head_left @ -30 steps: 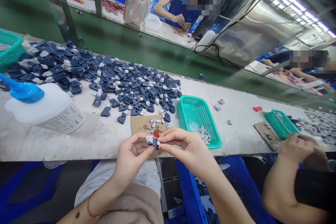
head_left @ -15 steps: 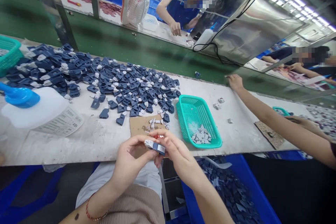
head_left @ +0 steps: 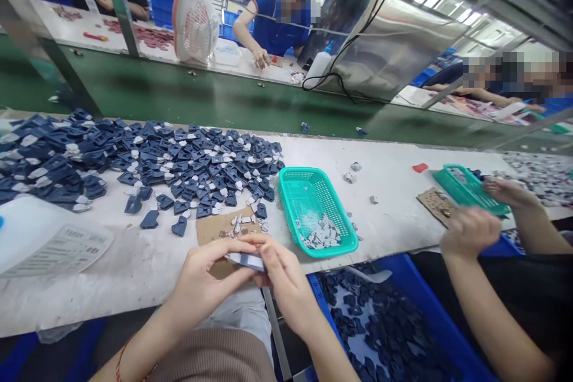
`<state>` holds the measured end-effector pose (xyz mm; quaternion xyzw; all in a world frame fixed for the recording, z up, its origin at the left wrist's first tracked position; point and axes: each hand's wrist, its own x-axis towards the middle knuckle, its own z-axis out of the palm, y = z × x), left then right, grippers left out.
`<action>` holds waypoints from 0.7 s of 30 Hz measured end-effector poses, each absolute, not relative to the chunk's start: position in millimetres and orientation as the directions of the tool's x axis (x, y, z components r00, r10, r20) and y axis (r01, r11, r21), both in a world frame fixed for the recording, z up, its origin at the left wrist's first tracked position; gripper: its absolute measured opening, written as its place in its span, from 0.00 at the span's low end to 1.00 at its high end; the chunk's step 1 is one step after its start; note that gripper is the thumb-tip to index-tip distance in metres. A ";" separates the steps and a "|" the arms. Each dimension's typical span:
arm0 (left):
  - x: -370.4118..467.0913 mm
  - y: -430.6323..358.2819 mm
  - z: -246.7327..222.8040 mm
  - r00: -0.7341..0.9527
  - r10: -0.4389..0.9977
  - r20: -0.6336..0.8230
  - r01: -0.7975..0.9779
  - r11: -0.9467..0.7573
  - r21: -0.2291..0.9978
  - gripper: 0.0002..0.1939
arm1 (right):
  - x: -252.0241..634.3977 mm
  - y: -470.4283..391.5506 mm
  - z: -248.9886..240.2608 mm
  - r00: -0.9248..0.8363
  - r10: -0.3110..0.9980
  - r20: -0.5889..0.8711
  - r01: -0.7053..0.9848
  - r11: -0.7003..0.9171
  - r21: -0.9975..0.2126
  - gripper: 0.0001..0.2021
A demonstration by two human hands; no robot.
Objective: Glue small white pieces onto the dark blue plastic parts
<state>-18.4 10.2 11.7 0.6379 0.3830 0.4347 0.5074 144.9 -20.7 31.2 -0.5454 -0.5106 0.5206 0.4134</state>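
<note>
where left fingers pinch, right fingers hold, navy piece

2 green baskets here: the near basket, and the 2nd basket away to its right! Cardboard pads, 2: 1 left of the near basket, 1 right. Clear of its right rim, 3 small pale pieces, then 1 red piece further along. Just beyond it, 2 stray parts. To its left, 1 heap, too crowded to count, and 1 large white bottle. Nearer, left of it, 2 bare hands, left hand and right hand, on 1 navy-and-white part!
</note>
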 end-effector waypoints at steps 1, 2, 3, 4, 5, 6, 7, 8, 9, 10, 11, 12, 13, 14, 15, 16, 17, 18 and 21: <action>-17.4 16.7 14.7 0.338 0.923 0.184 0.068 -0.219 0.973 0.10 | 158.2 -17.0 33.4 -0.024 0.994 -0.108 0.210 -0.101 -0.972 0.19; -16.6 24.3 17.5 0.340 0.919 0.200 0.084 -0.242 0.967 0.09 | 173.4 -12.4 35.1 0.041 0.998 -0.057 0.315 -0.067 -0.947 0.20; -16.2 33.1 20.3 0.332 0.919 0.213 0.099 -0.259 0.961 0.08 | 189.7 -7.0 36.0 0.131 0.991 -0.004 0.435 -0.061 -0.898 0.19; -16.2 43.2 22.9 0.314 0.923 0.223 0.117 -0.271 0.955 0.08 | 206.2 -1.1 35.7 0.222 0.974 0.033 0.548 -0.097 -0.831 0.17; -16.5 54.4 25.6 0.291 0.929 0.228 0.141 -0.277 0.950 0.07 | 221.6 5.1 34.0 0.276 0.960 0.042 0.644 -0.152 -0.750 0.16; -16.9 66.9 28.2 0.260 0.938 0.230 0.174 -0.280 0.944 0.07 | 235.2 11.2 31.1 0.298 0.954 0.019 0.719 -0.211 -0.662 0.16; -17.3 80.7 30.9 0.221 0.947 0.233 0.220 -0.281 0.934 0.07 | 246.3 16.9 27.1 0.301 0.953 -0.021 0.768 -0.255 -0.587 0.16; -17.5 95.7 33.6 0.178 0.955 0.236 0.278 -0.278 0.919 0.08 | 254.5 22.1 22.3 0.293 0.954 -0.054 0.794 -0.275 -0.543 0.15; -17.3 112.0 36.4 0.136 0.961 0.240 0.341 -0.273 0.899 0.10 | 260.0 26.5 17.4 0.279 0.957 -0.085 0.810 -0.282 -0.515 0.13; -16.6 129.5 39.1 0.105 0.964 0.244 0.409 -0.265 0.873 0.11 | 263.2 30.1 12.6 0.264 0.959 -0.103 0.816 -0.279 -0.505 0.11; -15.4 148.2 41.6 0.083 0.966 0.244 0.473 -0.254 0.844 0.12 | 264.5 33.0 8.3 0.253 0.961 -0.109 0.820 -0.273 -0.503 0.09; -13.6 167.9 43.7 0.073 0.967 0.243 0.527 -0.244 0.814 0.13 | 264.7 35.0 5.0 0.245 0.963 -0.114 0.826 -0.269 -0.496 0.09; -11.3 188.4 45.3 0.075 0.970 0.233 0.575 -0.233 0.785 0.13 | 264.4 36.3 2.5 0.240 0.964 -0.116 0.831 -0.266 -0.489 0.08; -8.6 209.3 46.2 0.079 0.972 0.220 0.606 -0.222 0.764 0.13 | 264.1 37.1 1.0 0.239 0.964 -0.117 0.834 -0.265 -0.484 0.08; -5.7 230.3 46.4 0.080 0.976 0.205 0.630 -0.209 0.748 0.13 | 264.1 37.4 0.1 0.238 0.964 -0.115 0.837 -0.264 -0.480 0.08; -2.6 251.0 45.8 0.076 0.980 0.183 0.655 -0.188 0.732 0.13 | 264.6 37.5 -0.2 0.238 0.965 -0.112 0.838 -0.262 -0.478 0.08; 0.4 270.9 44.5 0.074 0.985 0.157 0.678 -0.165 0.716 0.13 | 265.5 37.5 -0.3 0.238 0.965 -0.108 0.838 -0.260 -0.479 0.08; 3.2 289.5 42.4 0.070 0.989 0.129 0.703 -0.141 0.697 0.12 | 266.7 37.4 -0.4 0.239 0.966 -0.103 0.838 -0.258 -0.480 0.07; 10.0 335.3 33.4 0.071 0.996 0.057 0.773 -0.091 0.628 0.12 | 271.1 37.3 -2.6 0.244 0.966 -0.081 0.837 -0.252 -0.486 0.05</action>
